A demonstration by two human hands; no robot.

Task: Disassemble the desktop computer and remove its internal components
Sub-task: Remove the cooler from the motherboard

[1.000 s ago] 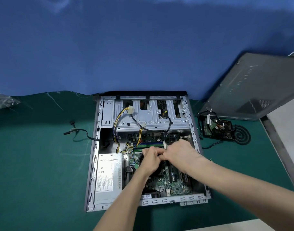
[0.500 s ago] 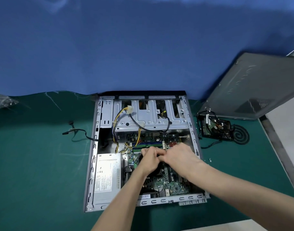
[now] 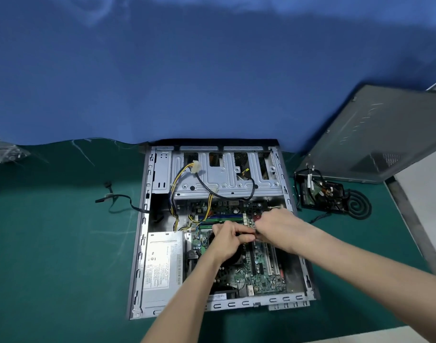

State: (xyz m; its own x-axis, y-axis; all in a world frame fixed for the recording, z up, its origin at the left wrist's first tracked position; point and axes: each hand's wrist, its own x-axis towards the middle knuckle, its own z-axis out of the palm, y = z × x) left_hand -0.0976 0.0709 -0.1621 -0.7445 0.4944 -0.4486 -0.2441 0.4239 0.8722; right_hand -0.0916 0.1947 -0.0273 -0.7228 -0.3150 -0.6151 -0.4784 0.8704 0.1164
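Note:
The open desktop case point(image 3: 147, 219) lies flat on the green mat. Inside are the motherboard point(image 3: 261, 276), the silver power supply point(image 3: 162, 263) at the lower left, and the metal drive cage point(image 3: 224, 179) at the far end. My left hand point(image 3: 227, 240) hovers over the black CPU cooler point(image 3: 236, 257) with fingers curled. My right hand point(image 3: 279, 229) meets it from the right. Both pinch a small dark connector point(image 3: 249, 236) between their fingertips, just below the memory sticks point(image 3: 219, 220). The fingers hide most of it.
The grey side panel point(image 3: 380, 139) leans at the right. Beside the case lies a removed part with wires point(image 3: 321, 194) and a coiled black cable point(image 3: 358, 204). A loose cable point(image 3: 118, 199) trails left of the case. A plastic bag point(image 3: 4, 152) sits far left.
Both hands stay at the same spot over the motherboard. My right hand has drawn slightly to the right, so the fingertips sit a little further apart.

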